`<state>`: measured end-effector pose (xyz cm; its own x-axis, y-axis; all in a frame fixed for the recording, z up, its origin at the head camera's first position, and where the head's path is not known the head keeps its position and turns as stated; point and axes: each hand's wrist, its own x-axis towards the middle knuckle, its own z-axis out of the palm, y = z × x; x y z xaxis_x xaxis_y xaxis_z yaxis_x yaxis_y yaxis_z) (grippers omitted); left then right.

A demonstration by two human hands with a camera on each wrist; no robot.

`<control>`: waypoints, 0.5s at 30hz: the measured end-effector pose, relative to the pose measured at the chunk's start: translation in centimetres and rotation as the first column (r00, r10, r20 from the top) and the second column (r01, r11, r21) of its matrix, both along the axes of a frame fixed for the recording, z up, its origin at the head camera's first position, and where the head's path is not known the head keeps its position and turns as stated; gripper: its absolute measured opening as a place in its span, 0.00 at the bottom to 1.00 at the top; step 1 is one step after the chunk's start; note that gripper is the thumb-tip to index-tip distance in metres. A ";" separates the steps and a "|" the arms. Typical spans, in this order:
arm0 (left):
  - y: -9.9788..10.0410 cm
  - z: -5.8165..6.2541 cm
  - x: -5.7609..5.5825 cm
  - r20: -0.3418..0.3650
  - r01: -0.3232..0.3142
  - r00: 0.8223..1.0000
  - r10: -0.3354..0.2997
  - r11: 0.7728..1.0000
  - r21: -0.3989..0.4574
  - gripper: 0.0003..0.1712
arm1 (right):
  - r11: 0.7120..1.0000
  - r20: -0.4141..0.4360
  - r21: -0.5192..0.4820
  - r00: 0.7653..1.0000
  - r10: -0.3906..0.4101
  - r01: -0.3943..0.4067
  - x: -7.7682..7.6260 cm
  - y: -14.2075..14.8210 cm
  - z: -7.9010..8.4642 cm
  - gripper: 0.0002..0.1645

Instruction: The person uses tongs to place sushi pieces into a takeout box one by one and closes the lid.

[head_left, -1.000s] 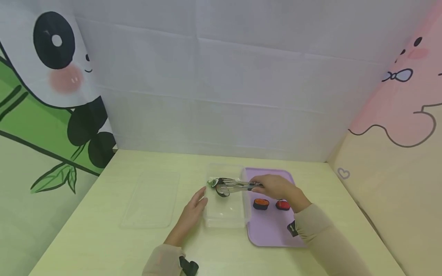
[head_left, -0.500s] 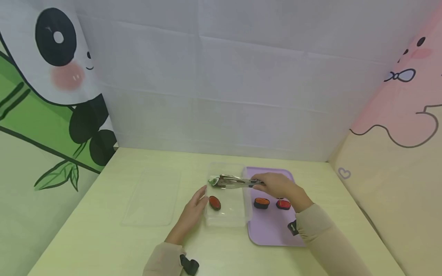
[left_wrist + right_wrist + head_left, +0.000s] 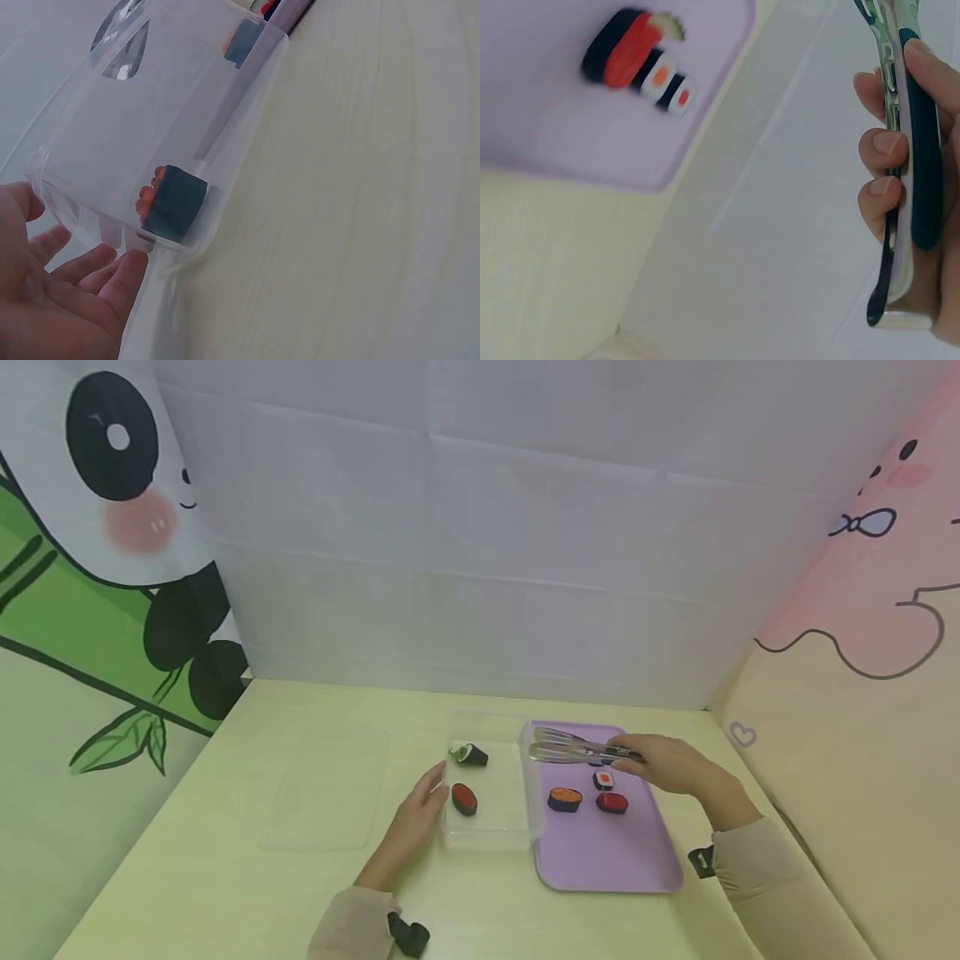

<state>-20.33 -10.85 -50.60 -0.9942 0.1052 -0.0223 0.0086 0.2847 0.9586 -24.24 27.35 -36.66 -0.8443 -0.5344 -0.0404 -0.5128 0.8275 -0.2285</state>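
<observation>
My right hand point(image 3: 667, 764) grips a pair of metal tongs point(image 3: 585, 750), whose tips stand apart over the far part of the purple tray point(image 3: 607, 864) with nothing between them. In the right wrist view, fingers and thumb wrap the tongs' dark-lined handle point(image 3: 922, 150). My left hand point(image 3: 411, 822) rests its fingertips against the near left wall of a clear plastic box point(image 3: 491, 841), fingers relaxed. Inside the box lie a sushi hand roll point(image 3: 472, 755) with a green end and a red-topped roe sushi point(image 3: 464, 799).
On the tray sit an orange-topped sushi point(image 3: 565, 800), a red-topped sushi point(image 3: 612, 803) and a small maki roll point(image 3: 603, 780); another dark piece is partly hidden beneath the tongs. A clear flat lid point(image 3: 322, 789) lies left of the box. A white wall panel point(image 3: 480, 568) closes the back.
My right hand has moved right with the tongs, from over the box to over the tray. The hand roll, earlier at the tongs' tips, lies released in the box. My left hand stays put.
</observation>
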 end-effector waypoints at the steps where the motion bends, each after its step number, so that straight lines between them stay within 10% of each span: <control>1: 0.0 0.0 0.0 0.000 0.002 1.000 -0.002 1.000 0.005 0.31 | 1.000 0.004 -0.006 1.000 -0.004 0.004 0.2 0.6 -0.1 0.19; 15: 0.2 0.1 0.0 0.011 -0.009 1.000 0.009 1.000 0.028 0.31 | 0.999 0.078 0.041 0.997 0.021 -0.024 1.3 4.1 -2.6 0.20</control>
<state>-20.37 -10.61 -50.47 -0.9948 0.0972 -0.0301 -0.0040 0.2582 0.9661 -22.98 31.43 -39.22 -0.8257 -0.5494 -0.1277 -0.5133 0.8258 -0.2338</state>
